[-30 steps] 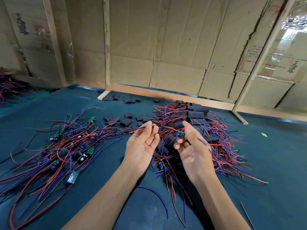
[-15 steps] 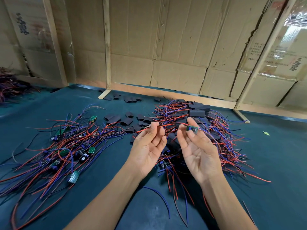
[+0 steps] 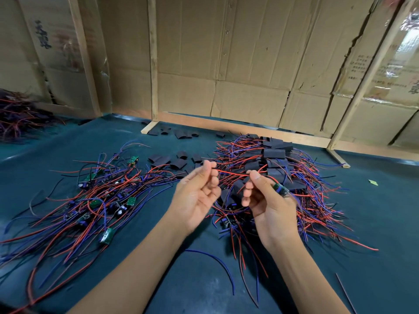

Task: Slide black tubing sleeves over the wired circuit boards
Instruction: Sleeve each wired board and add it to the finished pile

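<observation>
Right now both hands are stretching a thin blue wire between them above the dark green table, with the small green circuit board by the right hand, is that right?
Not quite: the thin wire stretched between the left hand and the right hand is red, not blue, as the head view shows. The rest holds: it is above the dark green table, with the small green circuit board by the right hand.

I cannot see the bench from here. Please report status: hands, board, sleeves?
Left hand pinches red wire. Right hand holds same wire and circuit board. No sleeve on board yet; loose sleeves lie beyond the hands. Nothing blocking.
</observation>
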A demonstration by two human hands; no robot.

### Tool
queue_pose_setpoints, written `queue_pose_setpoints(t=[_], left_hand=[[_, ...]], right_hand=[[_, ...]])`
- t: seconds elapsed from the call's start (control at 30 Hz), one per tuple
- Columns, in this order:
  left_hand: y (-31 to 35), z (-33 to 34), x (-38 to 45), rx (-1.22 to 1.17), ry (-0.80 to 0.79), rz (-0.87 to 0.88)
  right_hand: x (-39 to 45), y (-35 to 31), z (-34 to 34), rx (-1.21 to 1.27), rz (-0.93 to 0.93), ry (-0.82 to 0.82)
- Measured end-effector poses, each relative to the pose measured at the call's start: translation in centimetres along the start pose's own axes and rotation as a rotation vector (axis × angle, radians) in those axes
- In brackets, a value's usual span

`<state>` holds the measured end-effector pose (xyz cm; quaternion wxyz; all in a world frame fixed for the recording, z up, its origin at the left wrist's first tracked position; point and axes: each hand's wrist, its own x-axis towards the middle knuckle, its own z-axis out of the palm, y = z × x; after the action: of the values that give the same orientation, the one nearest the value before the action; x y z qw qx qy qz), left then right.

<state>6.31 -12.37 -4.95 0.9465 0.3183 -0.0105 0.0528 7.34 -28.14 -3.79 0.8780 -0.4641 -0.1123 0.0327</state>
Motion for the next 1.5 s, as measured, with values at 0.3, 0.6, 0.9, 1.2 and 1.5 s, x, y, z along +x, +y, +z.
queue_pose_setpoints(t=[0.3, 0.6, 0.9, 1.2, 1.5], left_hand=[[4.3, -5.4, 6.1, 1.504, 0.258, 0.363], [4.5, -8.2, 6.6, 1.944, -0.271, 0.346], [4.9, -7.4, 5.0, 1.954, -0.014, 0.782], [2.9, -3.2, 1.9, 1.514, -0.330, 0.454], [1.1, -1.8, 1.9, 1.623, -0.575, 0.360]], right_hand=[[0.2, 0.3, 0.2, -0.048, -0.122, 0.182], [0.6, 0.3, -0.3, -0.074, -0.114, 0.253], [0.5, -0.4, -0.3, 0.107, -0.020, 0.237], [0.8, -0.3, -0.3, 0.146, -0.064, 0.276], [0.9, -0.5, -0.5, -0.182, -0.325, 0.424]])
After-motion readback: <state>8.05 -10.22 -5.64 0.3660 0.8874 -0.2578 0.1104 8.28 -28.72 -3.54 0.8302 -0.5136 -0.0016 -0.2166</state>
